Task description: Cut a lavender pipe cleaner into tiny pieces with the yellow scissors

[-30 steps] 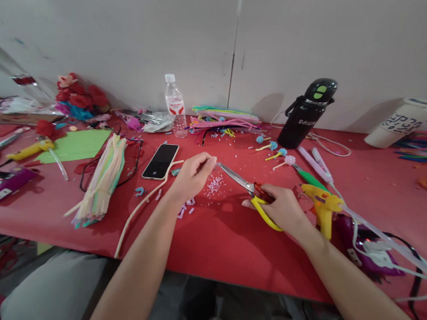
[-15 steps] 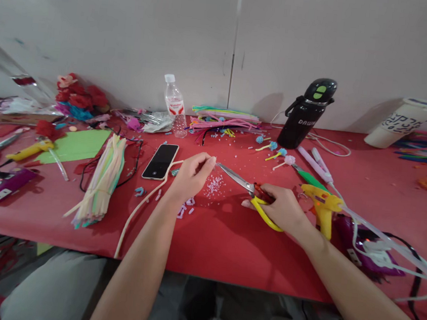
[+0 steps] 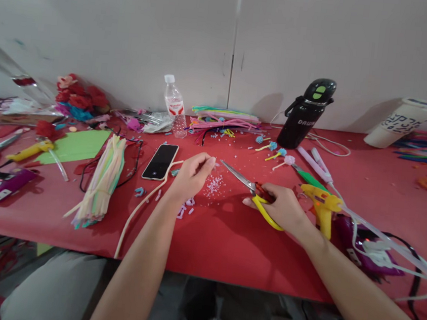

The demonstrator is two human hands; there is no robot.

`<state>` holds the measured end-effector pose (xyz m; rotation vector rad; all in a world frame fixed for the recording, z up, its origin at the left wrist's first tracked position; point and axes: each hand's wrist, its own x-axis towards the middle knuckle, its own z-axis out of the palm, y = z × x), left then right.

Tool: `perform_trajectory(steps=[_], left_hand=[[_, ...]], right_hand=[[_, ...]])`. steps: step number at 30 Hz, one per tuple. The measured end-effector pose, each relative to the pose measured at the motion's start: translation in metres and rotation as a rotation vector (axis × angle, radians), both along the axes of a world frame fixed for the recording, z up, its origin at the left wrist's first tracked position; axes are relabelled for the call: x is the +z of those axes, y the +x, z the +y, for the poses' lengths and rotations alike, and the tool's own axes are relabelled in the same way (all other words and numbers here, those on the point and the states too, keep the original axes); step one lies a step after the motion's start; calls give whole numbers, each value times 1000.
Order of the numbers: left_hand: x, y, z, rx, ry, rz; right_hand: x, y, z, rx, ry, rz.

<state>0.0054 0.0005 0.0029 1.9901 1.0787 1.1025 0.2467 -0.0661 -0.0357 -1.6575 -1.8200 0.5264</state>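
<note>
My left hand [image 3: 195, 175] is closed in a pinch near the middle of the red table [image 3: 226, 253]; what its fingertips hold is too small to make out. My right hand [image 3: 283, 205] grips the scissors [image 3: 238, 177] by their yellow and red handles, blades pointing left toward my left fingertips with a small gap between. Tiny pale purple clippings [image 3: 214, 186] lie scattered just below the blades. Larger purple pieces [image 3: 185, 208] rest beside my left wrist. A long cream strip [image 3: 135, 210] runs from behind my left hand to the table's front edge.
A phone [image 3: 160, 161] and a bundle of pastel strips [image 3: 102, 181] lie to the left. Behind stand a clear plastic bottle [image 3: 175, 107], a black bottle [image 3: 305, 116] and a white cup [image 3: 398, 123]. A yellow glue gun [image 3: 323, 204] is right of my right hand.
The scissors' tips have moved slightly right, away from my left fingertips, and the blades look closer together. My left hand has barely moved.
</note>
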Motion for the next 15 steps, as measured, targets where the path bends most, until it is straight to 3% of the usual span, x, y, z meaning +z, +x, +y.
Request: perform_trajectory(steps=[15], left_hand=[[-2, -3, 0, 16, 52, 97]], right_hand=[[0, 1, 0, 37, -52, 11]])
